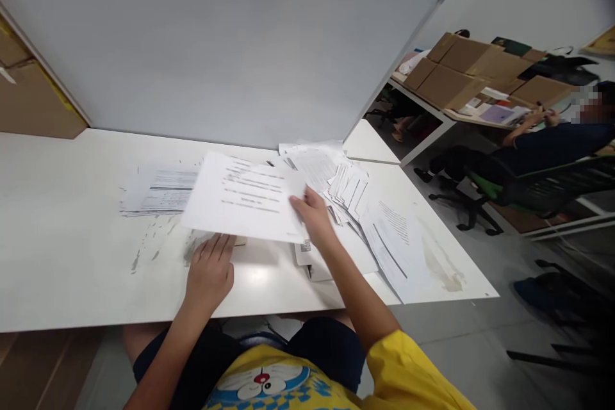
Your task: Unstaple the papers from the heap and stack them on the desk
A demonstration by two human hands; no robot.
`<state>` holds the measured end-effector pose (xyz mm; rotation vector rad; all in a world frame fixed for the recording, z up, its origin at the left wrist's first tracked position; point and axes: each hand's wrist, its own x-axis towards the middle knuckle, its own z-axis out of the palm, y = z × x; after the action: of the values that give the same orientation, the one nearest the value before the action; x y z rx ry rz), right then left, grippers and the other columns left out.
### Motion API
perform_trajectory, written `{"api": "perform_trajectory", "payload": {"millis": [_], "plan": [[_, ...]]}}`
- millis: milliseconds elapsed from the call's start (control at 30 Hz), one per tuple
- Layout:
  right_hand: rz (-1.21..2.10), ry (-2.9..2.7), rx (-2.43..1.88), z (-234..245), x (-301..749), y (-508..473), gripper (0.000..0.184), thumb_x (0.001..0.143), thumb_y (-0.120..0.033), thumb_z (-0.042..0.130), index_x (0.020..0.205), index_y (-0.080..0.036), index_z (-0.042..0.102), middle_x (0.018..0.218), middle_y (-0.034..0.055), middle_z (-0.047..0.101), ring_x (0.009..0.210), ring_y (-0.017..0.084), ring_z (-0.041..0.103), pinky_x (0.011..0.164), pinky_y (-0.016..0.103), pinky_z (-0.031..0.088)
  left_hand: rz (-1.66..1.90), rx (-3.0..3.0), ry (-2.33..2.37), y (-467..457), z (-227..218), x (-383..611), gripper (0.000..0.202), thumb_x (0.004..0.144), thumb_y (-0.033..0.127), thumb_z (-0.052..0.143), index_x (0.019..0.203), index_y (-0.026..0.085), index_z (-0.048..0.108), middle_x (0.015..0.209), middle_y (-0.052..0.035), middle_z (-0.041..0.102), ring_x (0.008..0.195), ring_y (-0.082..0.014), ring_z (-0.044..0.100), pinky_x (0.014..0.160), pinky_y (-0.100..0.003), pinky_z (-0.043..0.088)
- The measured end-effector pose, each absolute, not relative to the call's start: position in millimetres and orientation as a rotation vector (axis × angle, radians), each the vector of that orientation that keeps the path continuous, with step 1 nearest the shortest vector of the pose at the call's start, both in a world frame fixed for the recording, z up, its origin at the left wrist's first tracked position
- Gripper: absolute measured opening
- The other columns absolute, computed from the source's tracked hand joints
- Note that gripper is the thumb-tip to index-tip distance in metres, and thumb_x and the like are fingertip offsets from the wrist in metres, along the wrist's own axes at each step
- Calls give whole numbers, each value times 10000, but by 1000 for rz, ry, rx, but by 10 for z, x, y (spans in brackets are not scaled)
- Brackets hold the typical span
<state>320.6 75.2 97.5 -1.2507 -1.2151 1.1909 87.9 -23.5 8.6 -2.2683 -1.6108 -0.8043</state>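
Cardboard box [38,102]: far left, contents hidden from me. White table [57,218]: smooth, grey-smudged; white panel [230,38] upright behind. Paper stack [166,192]: flat, printed. Left hand [211,272]: fingers straight, near the lower edge of the printed sheet [245,205]; I cannot tell whether they hold anything. The printed sheet tilts above the table, pinched by the right hand [312,214], thumb on top. Loose papers [353,195]: overlapping, fanned. Far right: brown cartons [449,80] on a second desk [425,100], seated person [557,141] alongside.
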Motion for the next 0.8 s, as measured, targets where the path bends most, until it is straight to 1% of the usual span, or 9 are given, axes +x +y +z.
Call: {"api": "perform_trajectory", "payload": {"millis": [133,200,300,400,467,533,667,733,800], "plan": [[1205,-1440,-1331,689,2199,1338,167,833,-267,539,975,-204,600,954,42,711,884,219,649,787,341,534,-846,-2267,-1609,-252,86,901,634,819,55,435,1434,185,517,1348,-102,648,1273,-274,588,1060,-421,393],[1103,-1636,-1373,582,1801,1528,138,879,-245,500,977,-197,585,962,58,684,884,224,626,812,361,521,-845,-2254,-1598,-257,86,903,632,821,49,429,1432,185,520,1345,-99,651,1271,-272,590,1060,-416,383],[790,-1943,-1427,539,1438,1668,226,911,-165,431,1097,-161,559,1115,135,622,973,266,585,861,424,497,-847,-2248,-1595,-251,91,888,639,821,46,426,1436,192,515,1339,-97,655,1269,-274,591,1053,-416,383],[578,-2032,-1523,611,1393,1641,389,876,-130,484,1264,-107,480,1292,219,500,1121,327,512,912,478,476,-853,-2268,-1601,-230,101,858,660,822,60,432,1462,214,484,1339,-97,655,1256,-279,601,1041,-424,390],[552,-1994,-1522,698,1557,1533,484,888,-186,520,1354,-104,417,1339,228,453,1160,342,491,917,482,483,-864,-2271,-1583,-209,107,838,676,826,78,440,1485,229,450,1334,-99,658,1241,-285,609,1031,-429,395],[528,-1944,-1464,795,1889,1372,508,916,-265,520,1392,-137,400,1345,203,455,1179,335,496,925,471,492,-890,-2271,-1554,-180,112,825,698,831,95,455,1511,243,404,1331,-105,658,1232,-292,613,1026,-437,398],[290,-1723,-1422,922,3037,971,415,946,-340,490,1338,-205,489,1290,137,535,1236,291,499,1037,448,444,-948,-2288,-1535,-113,114,826,734,835,113,492,1538,271,347,1331,-119,653,1242,-320,605,1025,-474,414],[142,-1546,-1564,894,3753,750,397,954,-340,462,1319,-194,523,1285,149,559,1232,295,509,1047,457,429,-967,-2290,-1540,-90,114,834,732,839,114,501,1537,277,352,1339,-128,646,1256,-336,594,1022,-495,426],[65,-1418,-1823,783,4423,519,479,915,-345,522,1359,-165,515,1371,187,535,1311,347,456,1094,521,367,-982,-2289,-1551,-79,113,839,728,841,117,505,1535,281,360,1357,-133,633,1275,-350,580,1021,-517,435]]}}
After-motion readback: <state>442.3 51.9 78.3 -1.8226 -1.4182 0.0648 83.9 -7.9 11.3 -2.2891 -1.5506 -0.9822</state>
